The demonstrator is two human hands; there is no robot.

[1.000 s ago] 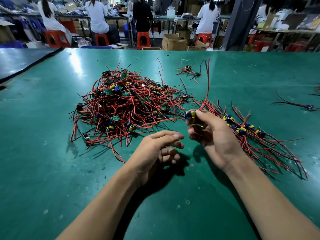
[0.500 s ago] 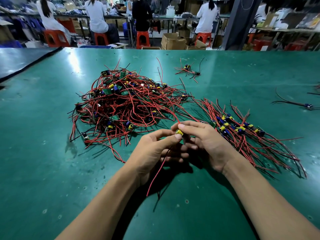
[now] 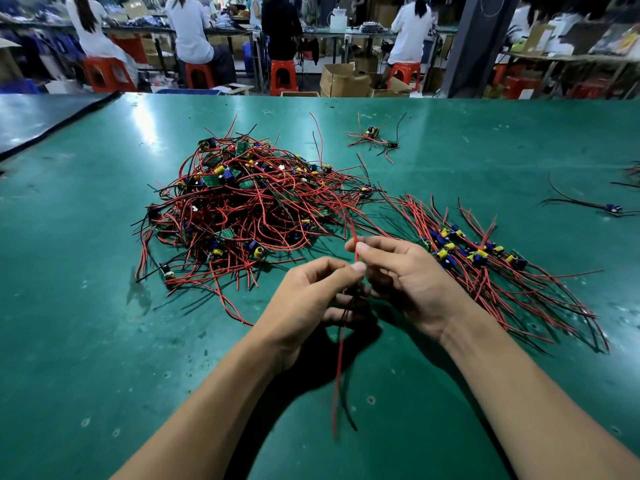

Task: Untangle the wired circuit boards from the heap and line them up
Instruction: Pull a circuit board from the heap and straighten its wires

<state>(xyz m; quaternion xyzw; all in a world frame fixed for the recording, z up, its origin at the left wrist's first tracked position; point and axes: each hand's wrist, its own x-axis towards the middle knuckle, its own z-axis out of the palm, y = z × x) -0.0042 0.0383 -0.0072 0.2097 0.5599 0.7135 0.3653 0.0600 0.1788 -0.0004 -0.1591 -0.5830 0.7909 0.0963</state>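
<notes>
A tangled heap [image 3: 249, 206] of small green circuit boards with red and black wires lies on the green table [image 3: 86, 306], left of centre. To its right, a row of lined-up boards [image 3: 474, 251] lies with wires fanned out toward me. Between the two, my left hand [image 3: 311, 299] and my right hand [image 3: 408, 282] meet above the table and pinch one wired board. The board itself is hidden by my fingers. Its red and black wires [image 3: 341, 368] hang down toward me, and another red wire runs up from my right fingertips.
Two loose wired boards [image 3: 375, 136] lie at the back of the table. Another stray one [image 3: 611, 207] lies at the far right. A dark mat [image 3: 41, 112] covers the table's back left corner. People sit on red stools at benches behind the table.
My right hand brought a board from beside the heap down to my left hand. Both hands now pinch it, and its wires have swung down to hang toward me.
</notes>
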